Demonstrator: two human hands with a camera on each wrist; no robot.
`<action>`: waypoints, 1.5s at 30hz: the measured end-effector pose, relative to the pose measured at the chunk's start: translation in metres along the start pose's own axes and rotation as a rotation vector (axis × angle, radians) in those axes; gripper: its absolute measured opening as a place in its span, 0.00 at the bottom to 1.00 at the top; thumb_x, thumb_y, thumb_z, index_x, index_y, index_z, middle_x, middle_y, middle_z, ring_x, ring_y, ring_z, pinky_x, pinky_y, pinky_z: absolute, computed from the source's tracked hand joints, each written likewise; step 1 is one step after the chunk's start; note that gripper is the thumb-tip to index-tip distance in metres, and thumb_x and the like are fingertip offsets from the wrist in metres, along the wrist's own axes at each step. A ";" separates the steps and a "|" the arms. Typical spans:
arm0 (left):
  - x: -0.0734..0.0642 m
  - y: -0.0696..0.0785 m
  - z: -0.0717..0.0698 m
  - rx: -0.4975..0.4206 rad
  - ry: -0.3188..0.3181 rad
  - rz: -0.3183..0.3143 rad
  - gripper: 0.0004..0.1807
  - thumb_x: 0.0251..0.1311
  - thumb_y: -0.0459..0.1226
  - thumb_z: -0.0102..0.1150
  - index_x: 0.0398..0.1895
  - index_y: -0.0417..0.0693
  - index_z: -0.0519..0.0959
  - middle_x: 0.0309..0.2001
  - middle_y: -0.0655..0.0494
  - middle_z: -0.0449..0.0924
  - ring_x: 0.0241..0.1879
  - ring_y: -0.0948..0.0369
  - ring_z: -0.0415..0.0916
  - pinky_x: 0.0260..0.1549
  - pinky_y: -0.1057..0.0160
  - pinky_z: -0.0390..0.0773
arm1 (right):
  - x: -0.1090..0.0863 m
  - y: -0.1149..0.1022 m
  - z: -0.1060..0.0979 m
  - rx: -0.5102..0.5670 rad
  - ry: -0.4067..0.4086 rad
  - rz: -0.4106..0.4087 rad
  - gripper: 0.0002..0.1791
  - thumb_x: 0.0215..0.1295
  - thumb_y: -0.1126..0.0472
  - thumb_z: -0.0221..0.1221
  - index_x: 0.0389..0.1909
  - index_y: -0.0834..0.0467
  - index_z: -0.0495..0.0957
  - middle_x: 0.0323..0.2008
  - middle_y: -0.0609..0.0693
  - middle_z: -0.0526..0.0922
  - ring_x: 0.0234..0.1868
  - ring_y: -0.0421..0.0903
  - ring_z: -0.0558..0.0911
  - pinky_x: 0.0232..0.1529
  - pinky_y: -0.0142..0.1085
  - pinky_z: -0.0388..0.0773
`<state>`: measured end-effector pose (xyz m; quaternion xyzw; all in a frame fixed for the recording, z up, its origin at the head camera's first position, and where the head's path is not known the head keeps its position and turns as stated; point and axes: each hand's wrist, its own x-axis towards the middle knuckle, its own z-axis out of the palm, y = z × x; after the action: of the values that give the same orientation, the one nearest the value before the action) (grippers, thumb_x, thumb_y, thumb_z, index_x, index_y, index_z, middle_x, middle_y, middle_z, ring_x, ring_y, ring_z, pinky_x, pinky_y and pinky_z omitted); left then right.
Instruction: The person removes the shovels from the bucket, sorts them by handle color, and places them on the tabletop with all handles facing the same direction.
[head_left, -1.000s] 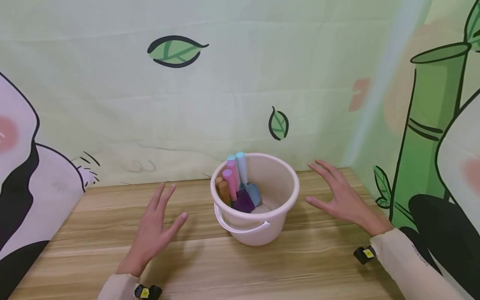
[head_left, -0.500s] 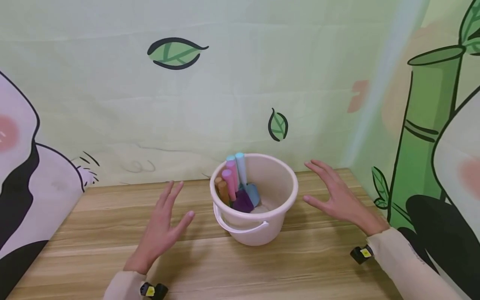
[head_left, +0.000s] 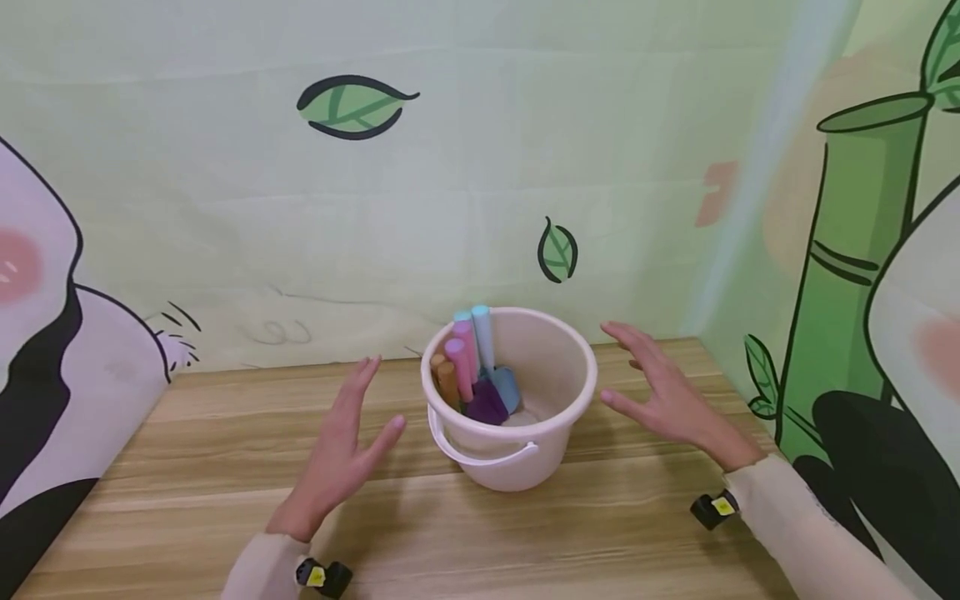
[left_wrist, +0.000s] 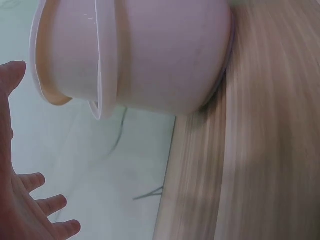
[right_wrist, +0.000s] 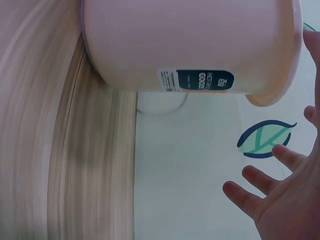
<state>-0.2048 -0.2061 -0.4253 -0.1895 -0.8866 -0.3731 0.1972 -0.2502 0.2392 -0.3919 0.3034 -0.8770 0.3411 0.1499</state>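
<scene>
Bucket (head_left: 551,367) stands apart from splayed left grip (head_left: 337,457) and right grip (head_left: 672,406)

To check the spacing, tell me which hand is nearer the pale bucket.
The right hand looks nearer: just right of the bucket, across a narrow gap; the left hand is to the bucket's left, across a wider one.
</scene>
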 end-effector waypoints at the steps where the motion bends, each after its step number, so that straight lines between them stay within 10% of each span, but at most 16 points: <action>1: 0.001 0.001 0.000 -0.006 0.002 0.001 0.46 0.68 0.48 0.63 0.84 0.64 0.48 0.82 0.54 0.47 0.79 0.48 0.46 0.68 0.30 0.54 | 0.001 -0.001 0.001 0.018 -0.005 0.005 0.49 0.64 0.55 0.68 0.81 0.42 0.52 0.79 0.54 0.56 0.73 0.62 0.63 0.62 0.62 0.71; 20: 0.010 0.022 0.024 -0.289 -0.044 -0.072 0.43 0.72 0.45 0.58 0.82 0.75 0.46 0.82 0.61 0.46 0.74 0.38 0.58 0.58 0.28 0.67 | 0.006 -0.009 0.027 0.391 -0.020 0.071 0.41 0.71 0.56 0.60 0.80 0.47 0.51 0.79 0.56 0.54 0.70 0.68 0.66 0.63 0.65 0.69; 45: 0.020 0.039 0.053 -0.582 -0.033 -0.100 0.36 0.76 0.40 0.52 0.82 0.62 0.50 0.78 0.47 0.57 0.70 0.35 0.63 0.58 0.31 0.70 | 0.005 -0.013 0.041 0.505 -0.037 0.093 0.40 0.73 0.62 0.54 0.81 0.48 0.47 0.77 0.60 0.55 0.71 0.68 0.66 0.59 0.63 0.73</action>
<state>-0.2137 -0.1382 -0.4265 -0.1999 -0.7538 -0.6177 0.1017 -0.2483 0.2013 -0.4124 0.2966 -0.7797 0.5501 0.0374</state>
